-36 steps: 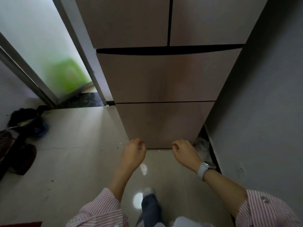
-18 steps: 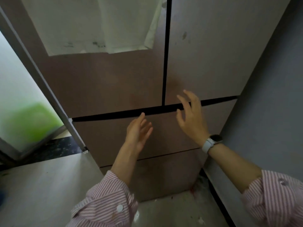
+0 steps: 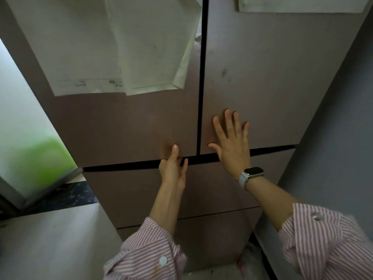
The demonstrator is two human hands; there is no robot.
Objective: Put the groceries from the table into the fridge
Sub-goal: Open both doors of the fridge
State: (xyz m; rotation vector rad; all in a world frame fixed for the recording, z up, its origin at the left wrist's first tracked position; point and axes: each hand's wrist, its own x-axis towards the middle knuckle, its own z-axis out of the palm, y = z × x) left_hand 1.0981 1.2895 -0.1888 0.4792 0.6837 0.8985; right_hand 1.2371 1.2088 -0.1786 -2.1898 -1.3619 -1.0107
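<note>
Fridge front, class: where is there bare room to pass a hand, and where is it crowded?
Free: the dark slot under the left door, left of the left hand; the slot's right end beyond the right hand; the bare drawer front. Crowded: the centre seam between both hands; upper doors carry taped papers.

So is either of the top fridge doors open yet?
No, both upper doors sit flush and shut: the left hand hooks its fingers under the left door while the right hand lies flat on the right door.
</note>
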